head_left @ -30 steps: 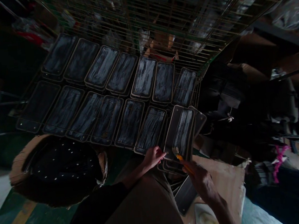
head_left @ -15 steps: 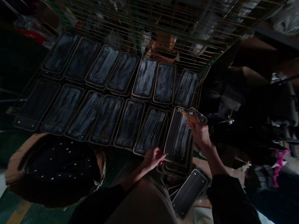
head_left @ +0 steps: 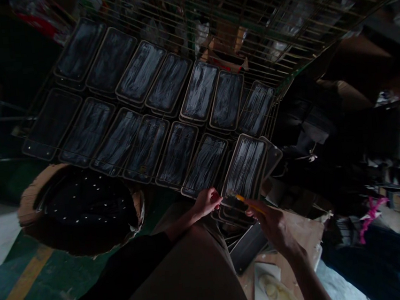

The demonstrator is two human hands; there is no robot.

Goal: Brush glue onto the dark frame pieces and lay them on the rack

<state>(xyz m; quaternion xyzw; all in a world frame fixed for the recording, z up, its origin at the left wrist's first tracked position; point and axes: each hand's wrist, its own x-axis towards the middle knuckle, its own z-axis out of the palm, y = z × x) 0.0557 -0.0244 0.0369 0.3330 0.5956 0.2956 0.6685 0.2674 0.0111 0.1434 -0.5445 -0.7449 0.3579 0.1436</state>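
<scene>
My left hand (head_left: 207, 202) grips the near left corner of a dark oblong tray (head_left: 244, 167) streaked with white smear, which lies on top of a stack of like trays. My right hand (head_left: 267, 220) is closed round an orange-handled brush (head_left: 242, 198), its tip at the tray's near end. Two rows of several similar smeared trays (head_left: 165, 87) lie side by side on a wire rack (head_left: 263, 35) beyond.
A round black container with a cardboard rim (head_left: 82, 211) stands at the left on the green floor. Bare trays (head_left: 248, 251) lie below my right hand, beside a pale container of white paste (head_left: 273, 291). Dark clutter fills the right side.
My right hand drew the brush from the tray's far end back to its near end. My left hand stayed on the corner. The view shifted slightly.
</scene>
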